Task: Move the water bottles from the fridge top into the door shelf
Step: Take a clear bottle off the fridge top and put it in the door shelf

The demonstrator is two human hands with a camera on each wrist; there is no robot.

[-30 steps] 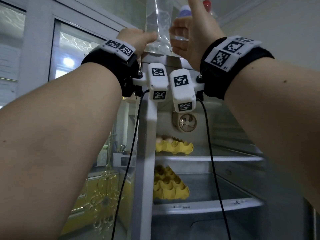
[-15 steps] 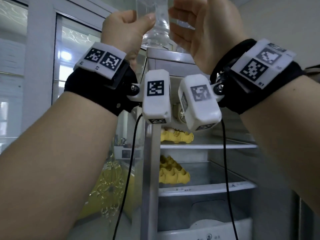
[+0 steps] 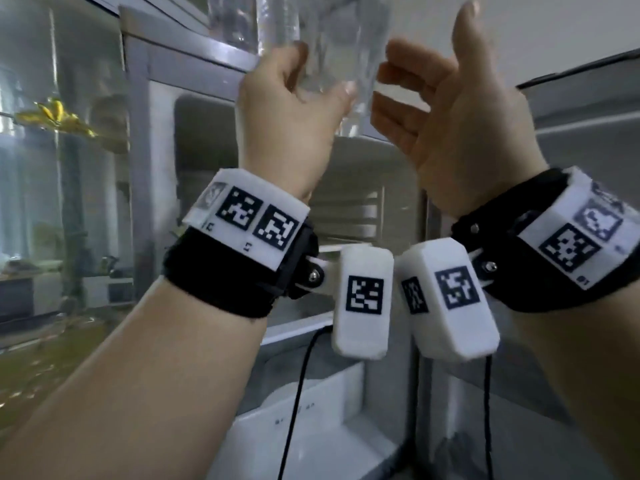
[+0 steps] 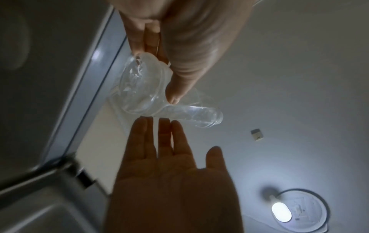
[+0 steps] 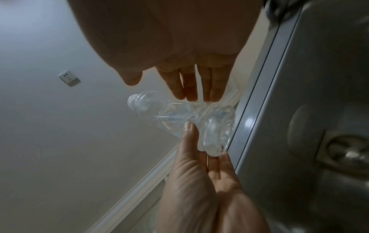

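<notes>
A clear water bottle (image 3: 332, 46) is up in front of the fridge top edge (image 3: 194, 60), tilted. My left hand (image 3: 322, 71) grips its base between thumb and fingers. The left wrist view shows the bottle (image 4: 143, 91) base-on, pinched by my left hand (image 4: 159, 74). My right hand (image 3: 426, 64) is just right of the bottle, fingers loose, thumb up, holding nothing. In the right wrist view its straight fingertips (image 5: 191, 94) reach the bottle (image 5: 179, 115) near the neck, while my left hand (image 5: 203, 141) holds the base. Another clear bottle (image 3: 235, 19) stands blurred on the fridge top.
The fridge stands open, with its grey back wall (image 3: 346, 188) and a white drawer (image 3: 311, 410) below my wrists. The open door (image 3: 588, 116) is at the right. A glass-fronted cabinet (image 3: 69, 133) is at the left. A ceiling lamp (image 4: 281, 212) glows overhead.
My left hand has brought the bottle off the fridge top and nearer to me. My right hand's fingers have loosened beside it. Both wrists have come lower in view.
</notes>
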